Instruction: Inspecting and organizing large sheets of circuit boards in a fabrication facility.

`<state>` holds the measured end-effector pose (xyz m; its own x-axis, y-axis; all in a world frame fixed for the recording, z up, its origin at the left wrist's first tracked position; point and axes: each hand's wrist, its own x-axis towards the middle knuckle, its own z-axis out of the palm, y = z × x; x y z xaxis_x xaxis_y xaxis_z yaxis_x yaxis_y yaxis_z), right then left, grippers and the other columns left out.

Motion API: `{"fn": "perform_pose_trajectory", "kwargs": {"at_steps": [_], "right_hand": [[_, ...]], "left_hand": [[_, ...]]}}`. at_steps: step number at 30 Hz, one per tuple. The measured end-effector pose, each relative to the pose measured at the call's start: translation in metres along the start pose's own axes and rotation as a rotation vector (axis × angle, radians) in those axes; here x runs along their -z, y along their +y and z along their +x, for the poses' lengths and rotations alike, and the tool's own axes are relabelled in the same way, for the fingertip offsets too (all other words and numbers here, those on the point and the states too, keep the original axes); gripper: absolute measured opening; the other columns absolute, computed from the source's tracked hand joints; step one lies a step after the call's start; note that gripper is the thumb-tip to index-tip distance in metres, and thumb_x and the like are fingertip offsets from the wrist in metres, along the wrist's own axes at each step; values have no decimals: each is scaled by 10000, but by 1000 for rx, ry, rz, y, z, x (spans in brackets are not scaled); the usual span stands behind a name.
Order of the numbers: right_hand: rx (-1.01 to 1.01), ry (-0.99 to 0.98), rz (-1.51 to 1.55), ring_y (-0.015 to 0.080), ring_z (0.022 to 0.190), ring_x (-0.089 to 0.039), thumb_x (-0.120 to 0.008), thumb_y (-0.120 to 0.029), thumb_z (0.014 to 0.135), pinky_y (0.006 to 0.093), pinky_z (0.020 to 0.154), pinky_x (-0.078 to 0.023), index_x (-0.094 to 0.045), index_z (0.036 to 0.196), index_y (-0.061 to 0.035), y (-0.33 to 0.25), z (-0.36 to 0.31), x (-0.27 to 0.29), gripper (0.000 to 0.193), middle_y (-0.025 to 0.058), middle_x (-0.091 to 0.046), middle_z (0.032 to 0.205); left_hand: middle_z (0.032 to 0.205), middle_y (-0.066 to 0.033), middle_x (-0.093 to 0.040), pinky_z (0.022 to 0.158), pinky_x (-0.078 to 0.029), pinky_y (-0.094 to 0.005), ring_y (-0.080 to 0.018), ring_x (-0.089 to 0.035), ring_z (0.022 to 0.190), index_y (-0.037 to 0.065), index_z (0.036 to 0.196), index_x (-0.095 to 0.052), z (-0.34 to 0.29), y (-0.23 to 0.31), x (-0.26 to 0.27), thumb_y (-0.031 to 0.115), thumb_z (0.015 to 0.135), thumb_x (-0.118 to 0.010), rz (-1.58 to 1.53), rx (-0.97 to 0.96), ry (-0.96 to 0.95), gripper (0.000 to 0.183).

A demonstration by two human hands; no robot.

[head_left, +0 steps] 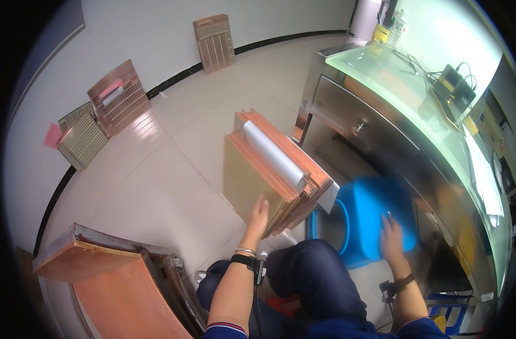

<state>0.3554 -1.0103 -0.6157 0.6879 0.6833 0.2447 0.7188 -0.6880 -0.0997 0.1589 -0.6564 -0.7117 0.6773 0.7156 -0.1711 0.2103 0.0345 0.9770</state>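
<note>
A thick stack of copper-coloured boards (277,150) stands on edge in front of me, a roll of white paper (275,155) lying along its top. The outermost board (244,178) on the left is dull yellow. My left hand (259,217) grips the near edge of the stack, its fingers against that board. To the right, my right hand (391,237) hangs over a blue plastic stool (356,226), fingers drawn together. A small pale spot shows at its fingertips, too small to name. Whether the hand touches the stool I cannot tell.
A glass-topped metal desk (376,70) with a drawer curves along my right, carrying cables (419,68), black devices (455,87) and papers (484,175). Perforated copper-coloured panels (214,44) lean on the far wall. An orange-brown wooden piece (119,288) stands at lower left.
</note>
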Motion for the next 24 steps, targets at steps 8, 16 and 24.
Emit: {"fn": "perform_pose_trajectory", "kwargs": {"at_steps": [8, 16, 24], "right_hand": [[-16, -22, -55, 320, 1097, -465, -572, -143, 818, 453, 914, -371, -503, 1283, -139, 8, 8, -2, 470, 154, -488, 1253], [78, -24, 13, 358, 964, -517, -598, -167, 814, 445, 837, -432, -528, 1255, -137, 45, 34, -15, 447, 174, -585, 1013], [68, -77, 46, 376, 864, -550, -467, -139, 913, 424, 796, -443, -444, 1348, -151, 70, 47, -41, 436, 223, -602, 1056]], "left_hand": [[1332, -241, -449, 1041, -328, -367, -312, -422, 1264, -21, 1349, -376, -19, -29, 0, 281, 923, -526, 98, 57, -144, 543], [1141, -125, -619, 962, -409, -340, -238, -566, 1083, 15, 1124, -620, -160, 148, 49, 256, 951, -496, -77, -100, -313, 321], [934, -140, -612, 811, -455, -350, -283, -588, 907, 16, 827, -605, -243, 340, 33, 181, 871, -590, -75, -985, -847, 171]]}}
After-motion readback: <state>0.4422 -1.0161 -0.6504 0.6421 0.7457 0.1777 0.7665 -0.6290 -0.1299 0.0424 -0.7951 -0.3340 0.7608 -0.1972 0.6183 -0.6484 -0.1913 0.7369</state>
